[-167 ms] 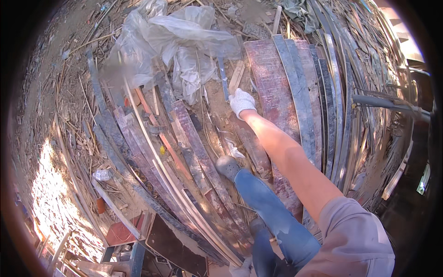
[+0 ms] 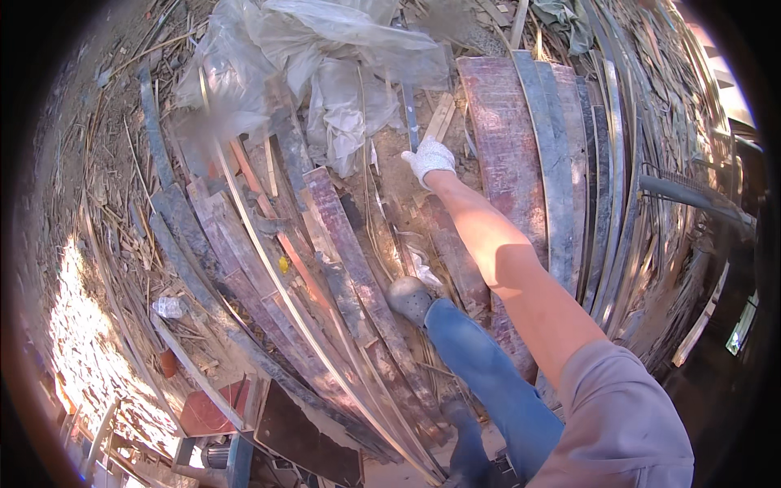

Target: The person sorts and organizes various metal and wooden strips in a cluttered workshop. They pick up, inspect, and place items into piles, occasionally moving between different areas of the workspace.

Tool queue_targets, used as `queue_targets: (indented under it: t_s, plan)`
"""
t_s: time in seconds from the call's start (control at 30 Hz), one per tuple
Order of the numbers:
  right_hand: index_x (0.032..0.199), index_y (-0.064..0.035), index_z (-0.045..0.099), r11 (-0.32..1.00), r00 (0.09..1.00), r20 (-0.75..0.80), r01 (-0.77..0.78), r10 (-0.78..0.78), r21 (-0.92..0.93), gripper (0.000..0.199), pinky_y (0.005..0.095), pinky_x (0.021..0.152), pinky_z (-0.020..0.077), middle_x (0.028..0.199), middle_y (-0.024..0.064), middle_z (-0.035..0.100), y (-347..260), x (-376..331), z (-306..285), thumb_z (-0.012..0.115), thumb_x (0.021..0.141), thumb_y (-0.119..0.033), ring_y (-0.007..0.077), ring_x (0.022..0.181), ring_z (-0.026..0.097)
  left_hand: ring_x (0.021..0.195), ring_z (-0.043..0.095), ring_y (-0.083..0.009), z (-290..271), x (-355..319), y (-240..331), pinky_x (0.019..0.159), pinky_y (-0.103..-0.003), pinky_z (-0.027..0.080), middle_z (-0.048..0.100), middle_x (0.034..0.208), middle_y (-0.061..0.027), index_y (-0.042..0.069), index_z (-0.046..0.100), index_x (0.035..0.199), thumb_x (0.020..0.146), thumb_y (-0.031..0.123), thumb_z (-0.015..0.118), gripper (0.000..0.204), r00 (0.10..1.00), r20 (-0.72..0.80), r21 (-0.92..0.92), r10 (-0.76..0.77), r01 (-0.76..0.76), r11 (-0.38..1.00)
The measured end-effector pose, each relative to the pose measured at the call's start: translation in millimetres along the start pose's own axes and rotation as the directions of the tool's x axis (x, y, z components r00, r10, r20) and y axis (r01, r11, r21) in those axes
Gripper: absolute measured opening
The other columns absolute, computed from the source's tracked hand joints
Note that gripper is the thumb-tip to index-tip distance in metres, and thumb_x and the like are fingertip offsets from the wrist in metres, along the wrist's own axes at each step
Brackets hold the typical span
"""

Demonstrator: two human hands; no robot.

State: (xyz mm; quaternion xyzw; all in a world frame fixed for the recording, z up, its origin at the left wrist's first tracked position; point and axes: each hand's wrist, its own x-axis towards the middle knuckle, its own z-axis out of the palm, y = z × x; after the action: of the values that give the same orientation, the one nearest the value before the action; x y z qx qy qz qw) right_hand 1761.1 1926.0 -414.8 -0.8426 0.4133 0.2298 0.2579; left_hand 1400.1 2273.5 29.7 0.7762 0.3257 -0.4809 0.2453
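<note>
My right hand (image 2: 429,160), in a whitish knit glove, reaches far out over the ground. Its thumb sticks out to the left, apart from the other fingers. Just beyond the fingers lies a short pale wood piece (image 2: 440,116). A narrow blue-grey strip (image 2: 411,122) runs down to the hand between thumb and fingers; contact is unclear. To the right lies a wide reddish, worn board (image 2: 504,138). My left hand is out of view. Long thin pale wood strips (image 2: 301,325) run down to the lower edge.
Crumpled clear plastic sheeting (image 2: 325,49) lies at the far side. Long grey boards (image 2: 547,163) are laid side by side on the right, near a metal bar (image 2: 691,195). My shoe (image 2: 409,298) stands among the boards. A dark panel (image 2: 305,439) lies lower left.
The view has shifted, moving the scene right and up. My right hand has moved left relative to the wood piece, its thumb spreading. The left glove has left the lower edge.
</note>
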Motion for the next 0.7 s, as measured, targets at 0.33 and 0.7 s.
queue_targets:
  t_s: [0.33,0.7]
  plan:
    - [0.098,-0.0023,0.064,0.553,0.904,0.421,-0.391,0.080,0.735,0.018,0.0406,0.054,0.0560,0.082,0.0149,0.071,74,-63,-38,0.055,0.093,-0.017,0.0280,0.060,0.069,0.079,0.063,-0.0246,-7,-20,6,0.067,-0.037,0.053,0.067,0.103,-0.0136,0.001,0.055,0.124,0.081,0.017,0.079,0.051,0.995,-0.032,-0.116,-0.098,0.094,0.989]
    - [0.070,-0.0127,0.058,0.176,0.766,0.633,-0.612,-0.111,0.771,0.039,0.0308,0.038,0.0381,0.053,0.0018,0.053,120,-396,-226,0.067,0.101,-0.033,0.0148,0.039,0.049,0.059,0.060,-0.0145,-37,-111,-94,0.051,-0.030,0.052,0.064,0.087,-0.0070,0.003,0.057,0.110,0.075,-0.003,0.083,0.044,0.990,-0.097,-0.568,-0.099,0.027,0.823]
